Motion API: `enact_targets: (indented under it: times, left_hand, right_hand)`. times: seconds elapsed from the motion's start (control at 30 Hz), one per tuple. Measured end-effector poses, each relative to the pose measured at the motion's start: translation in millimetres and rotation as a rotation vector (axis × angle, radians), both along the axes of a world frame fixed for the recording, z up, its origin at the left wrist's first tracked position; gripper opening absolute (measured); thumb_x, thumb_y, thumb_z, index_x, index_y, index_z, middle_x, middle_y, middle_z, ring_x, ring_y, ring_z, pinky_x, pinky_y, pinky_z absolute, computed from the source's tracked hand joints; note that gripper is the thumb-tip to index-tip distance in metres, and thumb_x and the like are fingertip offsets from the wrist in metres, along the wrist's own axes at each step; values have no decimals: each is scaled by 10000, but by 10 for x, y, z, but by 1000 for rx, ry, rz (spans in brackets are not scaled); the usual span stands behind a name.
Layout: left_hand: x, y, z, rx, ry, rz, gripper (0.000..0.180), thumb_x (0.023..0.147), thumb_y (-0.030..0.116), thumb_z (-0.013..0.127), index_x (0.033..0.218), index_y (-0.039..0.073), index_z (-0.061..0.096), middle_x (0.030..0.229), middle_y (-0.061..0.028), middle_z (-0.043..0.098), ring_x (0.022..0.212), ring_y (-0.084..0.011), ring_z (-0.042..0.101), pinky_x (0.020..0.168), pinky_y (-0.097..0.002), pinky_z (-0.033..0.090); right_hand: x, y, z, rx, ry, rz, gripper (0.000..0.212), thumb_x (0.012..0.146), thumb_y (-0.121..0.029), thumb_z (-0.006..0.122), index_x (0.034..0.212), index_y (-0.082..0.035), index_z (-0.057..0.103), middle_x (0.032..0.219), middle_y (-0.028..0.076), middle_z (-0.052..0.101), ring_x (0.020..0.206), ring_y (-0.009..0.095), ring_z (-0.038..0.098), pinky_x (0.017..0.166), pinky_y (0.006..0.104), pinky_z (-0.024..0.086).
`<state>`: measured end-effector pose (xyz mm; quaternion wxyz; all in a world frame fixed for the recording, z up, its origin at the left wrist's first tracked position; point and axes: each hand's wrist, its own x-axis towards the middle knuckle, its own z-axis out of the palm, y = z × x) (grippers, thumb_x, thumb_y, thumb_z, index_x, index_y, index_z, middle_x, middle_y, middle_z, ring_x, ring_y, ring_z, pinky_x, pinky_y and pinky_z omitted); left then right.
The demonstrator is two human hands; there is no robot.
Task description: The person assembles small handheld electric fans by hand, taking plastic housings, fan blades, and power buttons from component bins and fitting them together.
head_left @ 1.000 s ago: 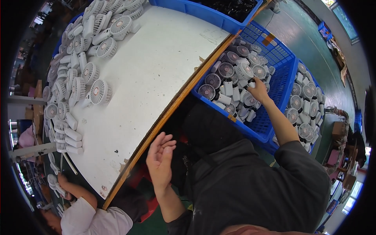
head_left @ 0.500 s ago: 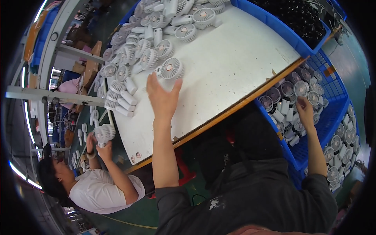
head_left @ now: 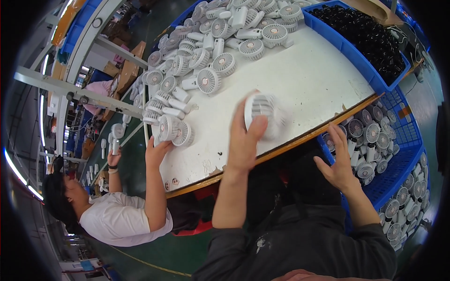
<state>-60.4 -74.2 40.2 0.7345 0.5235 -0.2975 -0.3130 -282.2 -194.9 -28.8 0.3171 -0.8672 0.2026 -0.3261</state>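
White fan (head_left: 263, 107), one, motion-blurred: clasped between thumb and fingers of my left hand (head_left: 243, 146), over tabletop (head_left: 316, 79), two o'clock of view. My right hand (head_left: 342, 169), three o'clock: fingers spread wide, near blue crate (head_left: 398, 166).

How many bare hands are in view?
4: wearer's left hand, holding a white round plastic fan; right hand, open beside the wooden table edge; on the white-shirted co-worker, nearer hand at a second fan, farther hand holding a third. Others may be hidden.

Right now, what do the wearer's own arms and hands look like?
Short dark-grey sleeves, loose and plain as far as visible, end around the elbows. Forearms bare below. Left hand and right hand ungloved, wrists bare.
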Motion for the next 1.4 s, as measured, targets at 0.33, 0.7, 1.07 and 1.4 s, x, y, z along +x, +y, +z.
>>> enact_targets:
  times: [0.33,0.7,1.07,1.4]
  left_hand:
    - [-482,404,-383,-268,318,-27,943,839,617,673,1468,-3,341,1340,-150,533,1193,-204,536,1046,-347,405]
    - [-711,292,-781,-340,728,-378,934,869,718,519,1441,-7,376,1388,-240,493,1293,-278,502,1091,-422,402]
    - [-688,419,-641,-310,597,-314,323,834,-51,666,1143,3,587,1086,-150,605,1063,-268,611,881,-462,569]
    - [-539,612,-654,-216,478,-245,202,799,-32,697,977,1,606,922,-132,592,906,-227,616,660,-368,613]
  right_hand:
    - [197,195,80,308,86,411,445,798,-85,742,1196,9,568,1007,149,642,864,300,649,781,348,506]
    - [315,201,542,-21,364,730,387,897,-353,645,1045,-13,535,838,198,637,749,393,645,634,469,530]
    - [840,-2712,753,-431,311,-140,209,851,-26,571,1036,17,660,970,202,687,908,313,672,825,378,524]
    - [1070,-4002,213,-268,850,-184,263,852,-93,621,1079,37,651,1102,240,657,1059,359,635,905,394,507]
